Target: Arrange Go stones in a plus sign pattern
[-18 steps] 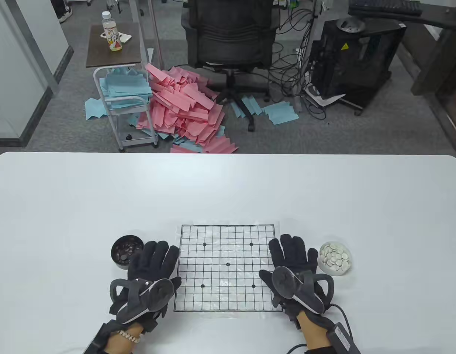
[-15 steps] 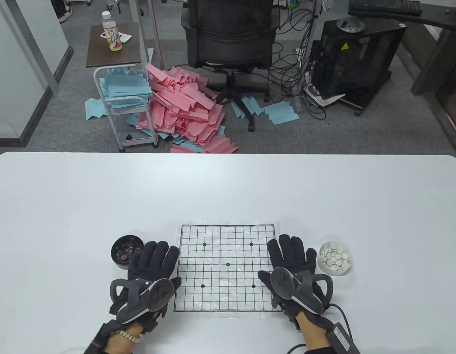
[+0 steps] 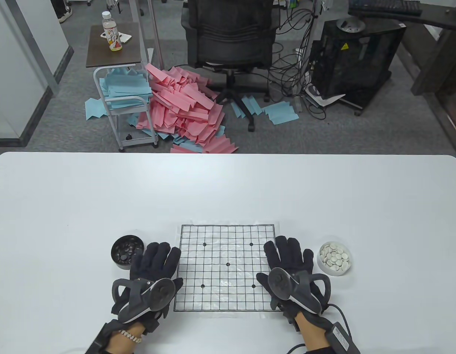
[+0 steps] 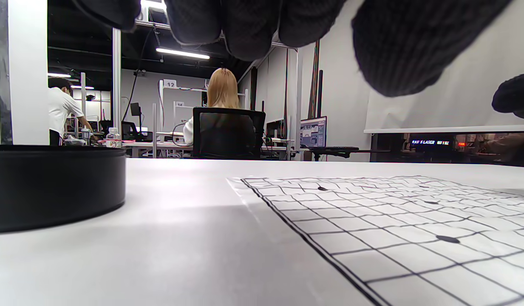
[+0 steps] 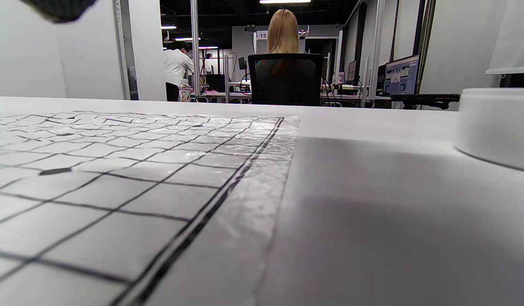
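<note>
I'm edging both flat, empty hands, left hand (image 3: 154,271) and right hand (image 3: 290,267), onto the bare Go board (image 3: 227,268); no stones placed, bowls at nine and three o'clock.

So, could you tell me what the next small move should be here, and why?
Probably reach the left hand to the black bowl and pinch one stone: the board bears no stones yet, both hands lie flat and hold nothing, and that bowl sits just beside its fingers.

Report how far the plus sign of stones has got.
Nothing is placed: the grid board carries no stones. Neither the left hand nor the right hand holds any. Black stones and white stones sit in their bowls. The whole pattern remains.
</note>
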Available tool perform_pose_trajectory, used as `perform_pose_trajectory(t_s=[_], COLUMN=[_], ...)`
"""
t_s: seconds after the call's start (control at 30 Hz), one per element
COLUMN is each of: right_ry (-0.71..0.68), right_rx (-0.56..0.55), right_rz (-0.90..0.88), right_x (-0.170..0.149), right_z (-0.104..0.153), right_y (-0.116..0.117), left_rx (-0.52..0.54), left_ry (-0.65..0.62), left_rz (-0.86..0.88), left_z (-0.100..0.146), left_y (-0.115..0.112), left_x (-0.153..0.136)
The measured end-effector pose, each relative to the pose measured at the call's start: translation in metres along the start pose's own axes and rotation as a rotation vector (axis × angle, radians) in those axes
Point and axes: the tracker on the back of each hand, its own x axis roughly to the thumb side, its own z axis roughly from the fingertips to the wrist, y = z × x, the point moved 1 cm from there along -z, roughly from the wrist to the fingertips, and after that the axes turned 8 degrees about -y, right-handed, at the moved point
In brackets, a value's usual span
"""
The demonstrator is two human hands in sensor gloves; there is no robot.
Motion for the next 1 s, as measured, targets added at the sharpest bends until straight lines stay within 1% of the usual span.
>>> perform_pose_trajectory(t_s=[0.33, 0.47, 0.57, 0.63, 0.73, 0.8, 0.87, 0.93, 1.0], right_ry=[-0.002, -0.001, -0.004, -0.008, -0.007, -0.006, -0.007, -0.008, -0.007], right_rx=[0.003, 0.007, 0.006, 0.007, 0.011, 0.011, 0.013, 0.014, 0.013], right_rz=[-0.001, -0.007, -0.008, -0.002, 0.002, 0.004, 0.004, 0.005, 0.004], right_x=[0.001, 0.002, 0.002, 0.003, 0.003, 0.003, 0.004, 0.004, 0.004], right_z=[-0.002, -0.003, -0.003, -0.003, -0.003, -0.003, -0.003, -0.003, -0.003], right_y=[-0.001, -0.001, -0.001, -0.001, -0.001, -0.001, -0.001, -0.001, -0.001], left_rx=[-0.012, 0.002, 0.002, -0.026, -0.058, -0.085, -0.122, -0.170, -0.224], left_ry=[0.045, 0.099, 0.141, 0.180, 0.242, 0.278, 0.311, 0.358, 0.406], left_rz=[0.062, 0.093, 0.077, 0.048, 0.033, 0.018, -0.041, -0.090, -0.100], left_z=[-0.002, -0.004, -0.008, -0.011, -0.017, -0.022, -0.028, -0.035, -0.041], left_y=[0.002, 0.014, 0.024, 0.030, 0.033, 0.031, 0.027, 0.021, 0.015], left_x=[-0.008, -0.020, -0.034, -0.046, -0.063, -0.072, -0.081, -0.090, -0.097])
